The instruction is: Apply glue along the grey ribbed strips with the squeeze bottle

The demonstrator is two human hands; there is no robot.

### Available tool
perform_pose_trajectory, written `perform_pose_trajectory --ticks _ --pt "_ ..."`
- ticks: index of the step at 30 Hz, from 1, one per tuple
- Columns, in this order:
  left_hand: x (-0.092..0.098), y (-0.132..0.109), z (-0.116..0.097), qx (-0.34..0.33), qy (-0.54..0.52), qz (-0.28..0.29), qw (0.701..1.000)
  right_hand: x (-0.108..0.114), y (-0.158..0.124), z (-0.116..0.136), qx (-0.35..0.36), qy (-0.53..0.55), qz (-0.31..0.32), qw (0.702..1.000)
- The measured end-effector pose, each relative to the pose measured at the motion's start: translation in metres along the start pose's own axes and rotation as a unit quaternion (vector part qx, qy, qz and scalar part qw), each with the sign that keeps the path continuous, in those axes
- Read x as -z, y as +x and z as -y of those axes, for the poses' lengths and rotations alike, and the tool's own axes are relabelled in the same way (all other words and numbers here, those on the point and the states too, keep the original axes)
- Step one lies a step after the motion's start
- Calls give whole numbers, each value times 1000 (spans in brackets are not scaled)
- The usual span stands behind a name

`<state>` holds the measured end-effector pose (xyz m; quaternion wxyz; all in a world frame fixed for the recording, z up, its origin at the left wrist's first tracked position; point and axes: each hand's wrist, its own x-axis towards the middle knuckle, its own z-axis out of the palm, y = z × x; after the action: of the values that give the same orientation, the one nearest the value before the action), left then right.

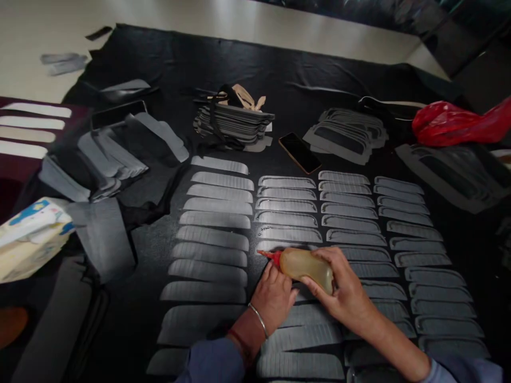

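Note:
My right hand [344, 284] is wrapped around a soft, yellowish squeeze bottle [305, 266] with a red nozzle. The bottle lies tilted on its side, its tip pointing left over the left end of a grey strip [265, 246] in the second column. Just below the nozzle, my left hand [273, 298] rests on the strips, fingers laid forward and thumb apart, holding nothing. Strips higher in this column, such as one grey strip [289, 218], carry a shiny bead along their edge. In the leftmost column, the strips [217, 238] show no such bead.
A phone [300, 152] lies beyond the rows, beside a tied bundle of grey pieces [235, 125] and a loose stack [347, 135]. A red plastic bag [455, 125] is at right. At left are more grey pieces [109, 154] and a printed packet [34, 236].

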<state>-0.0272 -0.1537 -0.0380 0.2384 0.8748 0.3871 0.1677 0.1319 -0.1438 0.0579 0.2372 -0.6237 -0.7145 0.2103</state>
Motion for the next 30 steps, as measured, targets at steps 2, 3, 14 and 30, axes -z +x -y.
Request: perform_pose_trajectory --ticks 2,3,14,30 --pt "0 0 0 0 -2 -3 1000 -1 1 -1 13 -2 -3 1000" --pt "0 1 0 -2 -3 -4 1000 -1 2 -1 17 -4 -5 1000" --pt "8 8 -2 -6 11 -9 1000 5 3 -2 32 -21 -6 999" --pt "9 12 -1 -37 91 6 995 27 -19 -12 -2 -58 -28 998"
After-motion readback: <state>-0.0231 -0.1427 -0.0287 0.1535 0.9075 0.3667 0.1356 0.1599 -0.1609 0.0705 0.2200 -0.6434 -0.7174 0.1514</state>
